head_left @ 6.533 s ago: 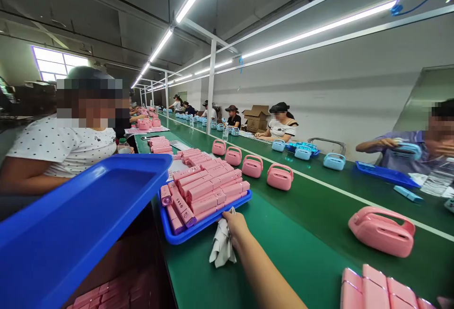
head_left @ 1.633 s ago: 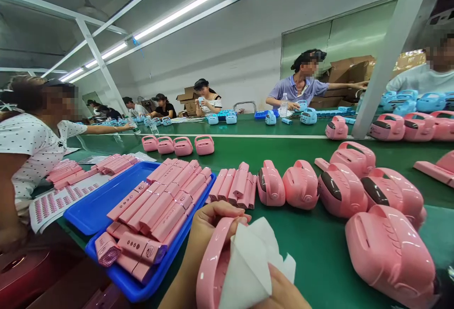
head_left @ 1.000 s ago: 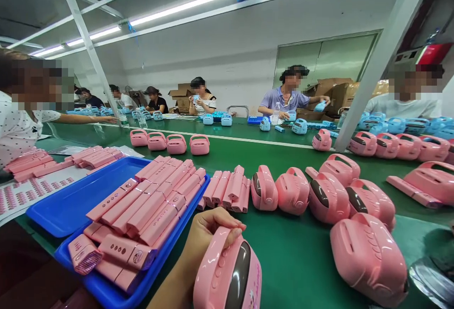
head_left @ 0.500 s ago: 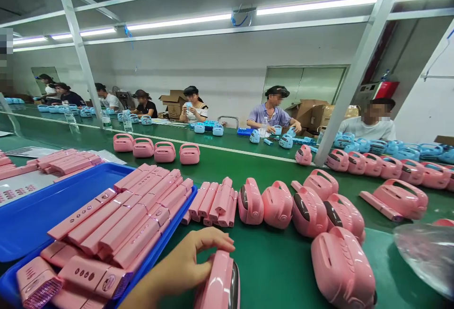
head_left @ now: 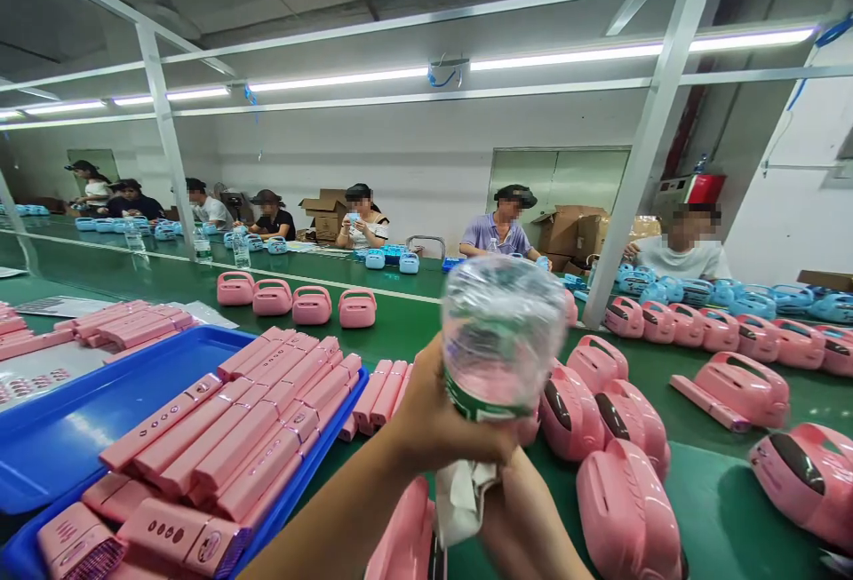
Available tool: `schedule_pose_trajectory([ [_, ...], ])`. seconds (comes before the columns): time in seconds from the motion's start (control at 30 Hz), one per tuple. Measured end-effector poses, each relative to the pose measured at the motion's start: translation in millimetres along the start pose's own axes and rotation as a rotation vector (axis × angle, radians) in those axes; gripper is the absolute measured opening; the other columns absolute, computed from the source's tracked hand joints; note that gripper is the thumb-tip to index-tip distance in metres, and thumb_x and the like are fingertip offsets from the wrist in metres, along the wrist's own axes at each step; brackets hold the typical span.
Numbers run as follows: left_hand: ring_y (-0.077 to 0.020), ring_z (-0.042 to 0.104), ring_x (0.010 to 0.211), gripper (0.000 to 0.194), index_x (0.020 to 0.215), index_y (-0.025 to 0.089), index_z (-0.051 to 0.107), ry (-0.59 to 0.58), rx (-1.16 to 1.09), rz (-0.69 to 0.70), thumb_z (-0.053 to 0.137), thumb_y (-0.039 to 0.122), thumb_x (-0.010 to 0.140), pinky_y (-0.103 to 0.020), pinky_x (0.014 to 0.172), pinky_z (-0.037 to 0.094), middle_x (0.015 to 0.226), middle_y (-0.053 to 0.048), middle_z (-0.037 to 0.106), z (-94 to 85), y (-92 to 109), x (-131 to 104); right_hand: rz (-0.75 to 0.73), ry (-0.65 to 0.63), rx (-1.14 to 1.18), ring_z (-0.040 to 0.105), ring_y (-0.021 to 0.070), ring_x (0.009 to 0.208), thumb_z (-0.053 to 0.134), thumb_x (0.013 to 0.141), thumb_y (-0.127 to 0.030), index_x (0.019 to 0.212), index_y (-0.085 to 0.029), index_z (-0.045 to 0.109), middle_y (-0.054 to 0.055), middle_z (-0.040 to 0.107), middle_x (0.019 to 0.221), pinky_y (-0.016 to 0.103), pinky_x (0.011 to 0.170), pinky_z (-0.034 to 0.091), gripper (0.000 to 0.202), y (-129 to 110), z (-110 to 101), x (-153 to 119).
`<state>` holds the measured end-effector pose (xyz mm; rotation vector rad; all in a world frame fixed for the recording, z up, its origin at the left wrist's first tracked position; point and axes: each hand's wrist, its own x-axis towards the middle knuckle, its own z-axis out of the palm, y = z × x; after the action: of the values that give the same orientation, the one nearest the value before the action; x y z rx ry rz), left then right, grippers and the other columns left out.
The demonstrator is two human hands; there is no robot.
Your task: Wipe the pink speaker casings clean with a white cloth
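Observation:
My left hand (head_left: pixel 436 416) grips a clear plastic water bottle (head_left: pixel 501 331) by its green-labelled end and holds it up close to the camera, its base pointing away from me. Just below, my right hand (head_left: pixel 526 522) is closed around a white cloth (head_left: pixel 459 496) right under the bottle's near end; the cap is hidden. A pink handled speaker (head_left: pixel 406 544) lies beneath both hands on the green belt (head_left: pixel 720 509).
A blue tray (head_left: pixel 59 438) stacked with pink panels (head_left: pixel 267 420) sits at the left. Several pink speakers (head_left: pixel 626 509) crowd the belt to the right, with more behind (head_left: pixel 313 305). Other people sit along the far side with blue speakers (head_left: pixel 753 296).
My left hand has left the pink speaker and now grips the water bottle, which came up from the right to the middle. The right hand with the cloth is back in view.

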<state>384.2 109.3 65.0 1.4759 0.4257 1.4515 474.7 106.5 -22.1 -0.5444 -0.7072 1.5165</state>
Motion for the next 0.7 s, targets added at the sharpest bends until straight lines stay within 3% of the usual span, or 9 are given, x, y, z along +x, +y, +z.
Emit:
schedule_pose_trajectory([
  [0.1,-0.0152,0.054,0.065,0.027,0.077,0.018,0.063,-0.007,0.015,0.046,0.072,0.015,0.052,-0.028,0.064,0.045,0.070,0.000,0.060,-13.1,-0.7,2.0,0.170,0.014,0.147,0.067,0.0201,0.081,0.045,0.090,-0.041,0.093,-0.015,0.066,0.004,0.071,0.077,0.038,0.077,0.052,0.033,10.3,1.8,-8.8],
  [0.2,-0.0151,0.053,0.067,0.028,0.079,0.018,0.063,0.012,0.031,0.068,0.072,0.014,0.053,-0.027,0.064,0.045,0.071,0.000,0.060,-19.2,2.2,1.8,0.236,0.014,0.253,0.068,0.0206,0.081,0.042,0.091,-0.037,0.088,-0.018,0.069,0.002,0.072,0.068,0.034,0.077,0.053,0.033,7.3,4.4,-14.5],
  [0.37,-0.0149,0.053,0.064,0.026,0.076,0.019,0.064,0.019,0.033,0.083,0.071,0.014,0.052,-0.027,0.061,0.044,0.067,0.002,0.058,-17.0,6.8,4.8,0.301,0.007,0.341,0.068,0.0219,0.084,0.046,0.087,-0.030,0.087,-0.017,0.071,0.003,0.073,0.070,0.035,0.079,0.053,0.028,2.9,8.8,-18.3],
  [0.7,-0.0136,0.050,0.062,0.021,0.073,0.020,0.062,0.019,0.072,0.100,0.070,0.016,0.054,-0.025,0.060,0.043,0.067,0.002,0.056,-15.7,9.3,3.3,0.317,0.021,0.360,0.069,0.0225,0.084,0.046,0.088,-0.036,0.089,-0.015,0.071,0.006,0.074,0.073,0.036,0.080,0.054,0.033,12.0,2.5,-18.0],
])
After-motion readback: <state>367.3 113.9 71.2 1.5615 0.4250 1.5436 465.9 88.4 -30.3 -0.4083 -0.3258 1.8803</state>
